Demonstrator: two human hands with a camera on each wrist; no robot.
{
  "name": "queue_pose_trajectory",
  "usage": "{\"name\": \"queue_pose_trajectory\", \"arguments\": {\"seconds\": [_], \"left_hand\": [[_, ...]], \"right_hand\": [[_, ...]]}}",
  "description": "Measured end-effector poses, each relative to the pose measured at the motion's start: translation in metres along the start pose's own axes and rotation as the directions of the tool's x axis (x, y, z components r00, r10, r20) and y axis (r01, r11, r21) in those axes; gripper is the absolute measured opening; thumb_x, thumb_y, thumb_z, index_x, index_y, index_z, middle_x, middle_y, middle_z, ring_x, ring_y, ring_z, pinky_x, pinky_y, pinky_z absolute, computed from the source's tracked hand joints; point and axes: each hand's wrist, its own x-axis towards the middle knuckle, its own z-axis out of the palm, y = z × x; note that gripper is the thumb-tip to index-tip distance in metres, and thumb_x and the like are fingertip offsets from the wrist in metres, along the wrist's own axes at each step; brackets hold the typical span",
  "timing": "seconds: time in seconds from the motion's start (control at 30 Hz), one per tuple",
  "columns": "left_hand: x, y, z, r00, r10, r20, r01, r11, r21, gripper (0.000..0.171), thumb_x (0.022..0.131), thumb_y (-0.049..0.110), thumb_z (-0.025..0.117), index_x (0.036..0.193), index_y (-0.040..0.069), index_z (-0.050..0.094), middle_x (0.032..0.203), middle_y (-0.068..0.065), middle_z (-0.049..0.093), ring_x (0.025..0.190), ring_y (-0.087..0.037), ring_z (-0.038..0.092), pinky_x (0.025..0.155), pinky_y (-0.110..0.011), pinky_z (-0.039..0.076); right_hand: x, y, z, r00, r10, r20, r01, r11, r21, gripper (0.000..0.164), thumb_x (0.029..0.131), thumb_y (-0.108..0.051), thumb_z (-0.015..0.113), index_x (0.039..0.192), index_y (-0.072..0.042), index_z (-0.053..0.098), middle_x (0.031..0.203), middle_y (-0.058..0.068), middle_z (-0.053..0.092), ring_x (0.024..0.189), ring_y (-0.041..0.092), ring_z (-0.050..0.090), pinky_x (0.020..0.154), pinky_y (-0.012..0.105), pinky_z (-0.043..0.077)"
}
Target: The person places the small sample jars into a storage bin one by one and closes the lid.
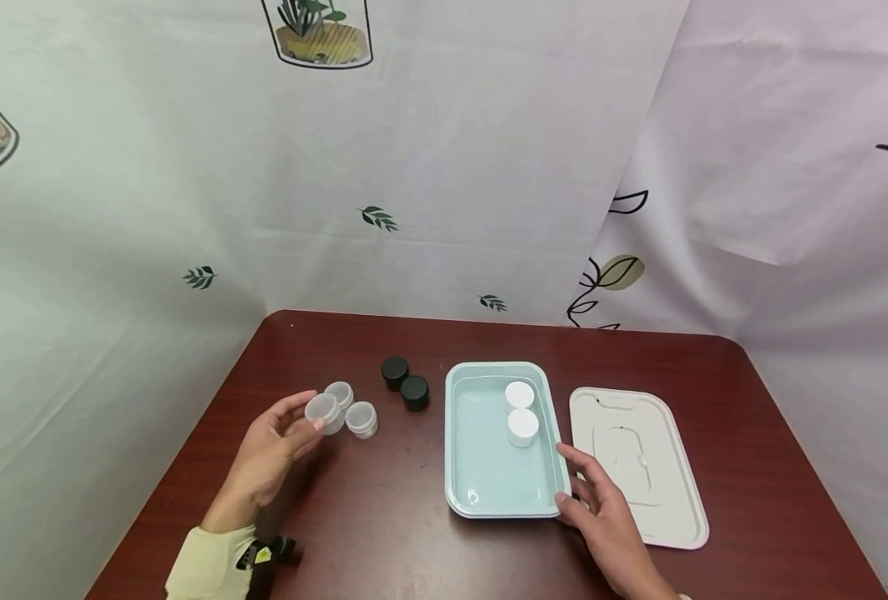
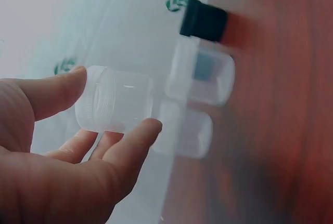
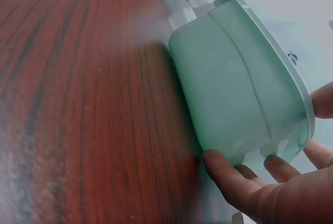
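The counter point(image 1: 384, 533) supports all items. The pale blue tub point(image 1: 477, 450) stands on it; the white lid point(image 1: 642, 467) lies flat to the tub's right. My right hand point(image 1: 605, 517) is clamped on the tub's near right corner. My left hand point(image 1: 271, 454) pinches one clear jar point(image 1: 324, 413), left of the tub, near two other clear jars point(image 1: 361, 420). Two black containers point(image 1: 416, 393) stand beyond; two white containers point(image 1: 522, 427) sit inside the tub.
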Motion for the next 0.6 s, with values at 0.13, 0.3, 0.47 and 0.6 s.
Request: {"name": "queue_pose_trajectory", "arguments": {"seconds": [0.13,0.3,0.47,0.6], "left_hand": [[0.0,0.012,0.011,0.999,0.036,0.028,-0.036,0.999,-0.002,0.061,0.101,0.008,0.072,0.154,-0.002,0.043,0.128,-0.004,0.059,0.108,-0.003,0.069,0.094,-0.027,0.06],[0.001,0.028,0.03,0.996,0.063,0.066,-0.064,0.998,0.019,0.058,0.101,0.01,0.073,0.152,0.002,0.047,0.137,-0.014,0.055,0.109,-0.008,0.069,0.096,-0.026,0.059],[0.005,0.041,0.054,0.983,0.09,0.16,-0.093,0.996,0.013,0.054,0.1,0.009,0.072,0.15,0.003,0.05,0.142,-0.019,0.052,0.108,-0.014,0.069,0.093,-0.029,0.059],[0.01,0.049,0.077,0.963,0.097,0.251,-0.092,0.995,-0.031,0.054,0.099,0.008,0.072,0.148,0.004,0.052,0.137,-0.014,0.058,0.108,-0.015,0.069,0.089,-0.029,0.058]], "right_hand": [[0.0,-0.001,0.0,1.0,0.008,0.003,-0.008,1.0,-0.002,0.059,0.1,0.006,0.057,0.155,-0.007,0.044,0.151,0.021,0.044,0.124,0.017,0.068,0.086,0.034,0.064],[0.0,-0.001,0.0,1.0,0.01,0.005,-0.01,1.0,-0.005,0.058,0.1,0.006,0.056,0.155,-0.008,0.044,0.15,0.021,0.045,0.125,0.017,0.068,0.086,0.034,0.064],[0.001,-0.001,-0.001,1.0,0.015,0.001,-0.015,1.0,-0.011,0.058,0.1,0.006,0.057,0.155,-0.008,0.045,0.15,0.021,0.046,0.125,0.018,0.067,0.086,0.034,0.064],[0.001,-0.001,-0.001,1.0,0.023,-0.004,-0.023,1.0,-0.015,0.058,0.1,0.005,0.057,0.155,-0.009,0.045,0.15,0.02,0.046,0.125,0.018,0.067,0.086,0.034,0.064]]}}
